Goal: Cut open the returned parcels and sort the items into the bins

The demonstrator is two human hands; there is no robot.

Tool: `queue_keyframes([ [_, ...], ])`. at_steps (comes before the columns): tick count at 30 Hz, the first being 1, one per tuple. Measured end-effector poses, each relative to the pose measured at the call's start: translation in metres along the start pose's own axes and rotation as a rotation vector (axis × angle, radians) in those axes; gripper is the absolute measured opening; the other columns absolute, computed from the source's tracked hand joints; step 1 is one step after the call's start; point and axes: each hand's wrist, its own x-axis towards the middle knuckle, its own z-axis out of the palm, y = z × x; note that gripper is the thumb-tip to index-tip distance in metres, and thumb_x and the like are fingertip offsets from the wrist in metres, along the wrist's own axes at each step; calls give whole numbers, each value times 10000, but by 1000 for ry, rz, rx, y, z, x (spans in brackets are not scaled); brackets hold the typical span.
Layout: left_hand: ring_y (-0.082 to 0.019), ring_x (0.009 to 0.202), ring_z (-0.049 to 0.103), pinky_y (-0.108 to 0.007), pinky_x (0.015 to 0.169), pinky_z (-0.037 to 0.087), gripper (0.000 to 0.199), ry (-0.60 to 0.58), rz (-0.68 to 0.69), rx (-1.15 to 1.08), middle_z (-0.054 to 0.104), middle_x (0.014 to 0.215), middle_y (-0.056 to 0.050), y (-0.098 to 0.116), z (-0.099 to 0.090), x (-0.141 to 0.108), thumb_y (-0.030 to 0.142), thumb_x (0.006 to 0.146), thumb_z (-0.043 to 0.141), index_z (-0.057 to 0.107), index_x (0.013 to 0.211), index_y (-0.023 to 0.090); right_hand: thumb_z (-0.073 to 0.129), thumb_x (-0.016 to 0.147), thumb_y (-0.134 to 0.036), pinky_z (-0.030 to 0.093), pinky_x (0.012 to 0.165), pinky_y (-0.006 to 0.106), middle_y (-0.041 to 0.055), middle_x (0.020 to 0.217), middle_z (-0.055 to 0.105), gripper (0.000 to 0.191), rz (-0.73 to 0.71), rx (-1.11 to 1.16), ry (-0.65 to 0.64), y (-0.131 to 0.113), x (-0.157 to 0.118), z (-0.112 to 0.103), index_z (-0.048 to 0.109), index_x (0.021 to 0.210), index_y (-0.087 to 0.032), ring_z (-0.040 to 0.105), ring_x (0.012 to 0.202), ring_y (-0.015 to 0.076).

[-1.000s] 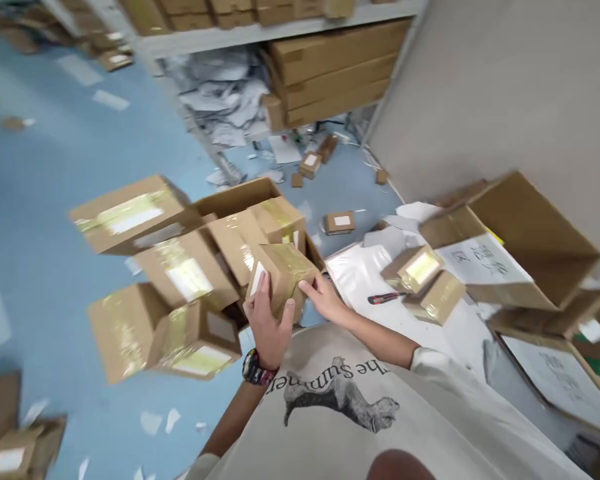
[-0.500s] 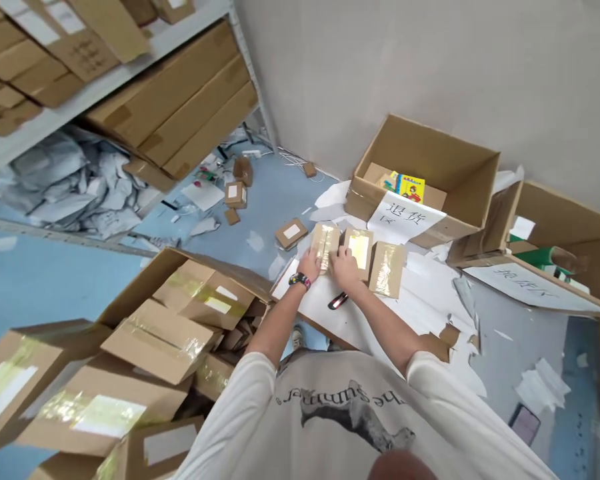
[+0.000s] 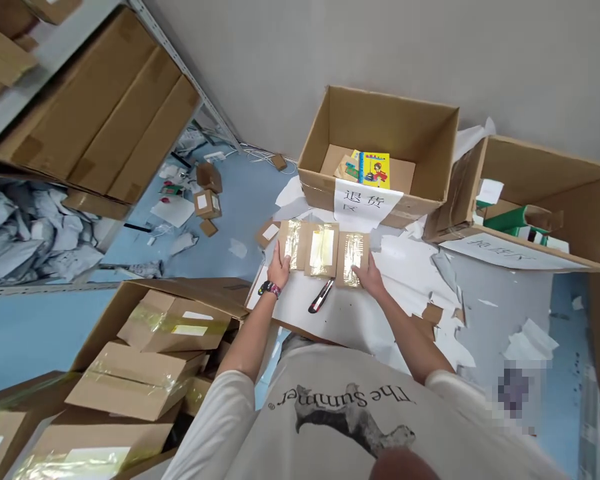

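Three small cardboard boxes stand in a row on the white-covered table (image 3: pixel 300 313). My left hand (image 3: pixel 279 270) grips the outer side of the left box (image 3: pixel 293 243), its thumb on the front edge and fingers along the side. At the other end my right hand (image 3: pixel 373 277) holds the right box (image 3: pixel 353 257), thumb on its shiny tape. Between them is the middle box (image 3: pixel 322 247), which has a white label under yellowish tape; neither hand touches it. A black and red utility knife (image 3: pixel 321 297) lies just in front of the boxes.
A large open carton (image 3: pixel 380 127) with a yellow book (image 3: pixel 375 170) stands behind. Another open carton (image 3: pixel 545 167) is at the right. Several taped boxes (image 3: pixel 145 370) fill a carton at the lower left. One more small box (image 3: pixel 269 233) sits behind my left hand.
My right hand has left the inner boxes and moved right, onto the right box's outer side. My left hand has shifted to the left box's outer side. The view has turned slightly.
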Motion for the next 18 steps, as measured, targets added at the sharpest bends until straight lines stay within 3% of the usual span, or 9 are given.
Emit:
queue_keyframes([
  [3, -389, 1377, 665, -565, 1227, 529, 931, -16, 13, -24, 621, 1691, -190, 9, -1, 17, 603, 1071, 658, 351, 1832, 164, 697, 963, -594, 506, 1283, 598, 131, 1651, 692, 1062, -59, -52, 124, -25, 25, 9, 273, 1874, -250, 694, 1440, 397],
  [6, -352, 1414, 658, -526, 1228, 544, 869, -16, -2, -107, 601, 1705, -185, 11, -3, 23, 504, 1087, 647, 339, 1826, 165, 609, 1030, -588, 487, 1295, 609, 146, 1626, 708, 919, -88, -89, 175, -34, 34, 9, 376, 1837, -217, 689, 1435, 409],
  [8, -319, 1409, 665, -478, 1187, 573, 776, 51, -96, -227, 603, 1683, -208, 8, 3, 14, 458, 1134, 562, 341, 1810, 149, 550, 1066, -602, 485, 1292, 606, 157, 1619, 710, 853, -58, -93, 187, -27, 23, 10, 431, 1808, -197, 681, 1440, 411],
  [11, -294, 1345, 686, -467, 1131, 594, 618, 179, -332, -402, 680, 1533, -233, 0, 30, -28, 479, 1184, 421, 492, 1691, 132, 498, 1098, -559, 471, 1303, 597, 185, 1672, 654, 821, -70, -150, 199, -15, 1, 10, 415, 1809, -158, 631, 1489, 402],
  [13, -293, 1253, 729, -504, 1084, 619, 581, 111, -380, -456, 743, 1387, -213, -5, 56, -70, 502, 1167, 423, 603, 1574, 129, 509, 1089, -456, 414, 1347, 604, 199, 1771, 538, 805, -152, -277, 230, -20, -1, 5, 389, 1819, -141, 529, 1581, 400],
  [15, -287, 1107, 785, -491, 981, 665, 514, -20, -397, -528, 802, 1198, -175, -7, 84, -111, 538, 1087, 603, 731, 1385, 140, 535, 1060, -345, 346, 1386, 618, 177, 1867, 393, 803, -237, -443, 234, -40, 15, -4, 384, 1826, -162, 390, 1672, 405],
  [17, -285, 1116, 806, -463, 982, 674, 487, -279, -441, -653, 824, 1222, -177, -1, 109, -140, 543, 985, 797, 777, 1306, 177, 552, 1052, -291, 341, 1385, 624, 136, 1897, 339, 793, -253, -568, 161, -69, 41, -12, 396, 1826, -211, 311, 1704, 410],
  [18, -287, 1170, 805, -445, 1005, 670, 505, -402, -473, -715, 816, 1312, -187, 5, 119, -148, 537, 953, 856, 776, 1321, 200, 557, 1063, -296, 368, 1365, 626, 133, 1872, 388, 753, -203, -591, 113, -82, 54, -14, 438, 1803, -228, 341, 1682, 413],
])
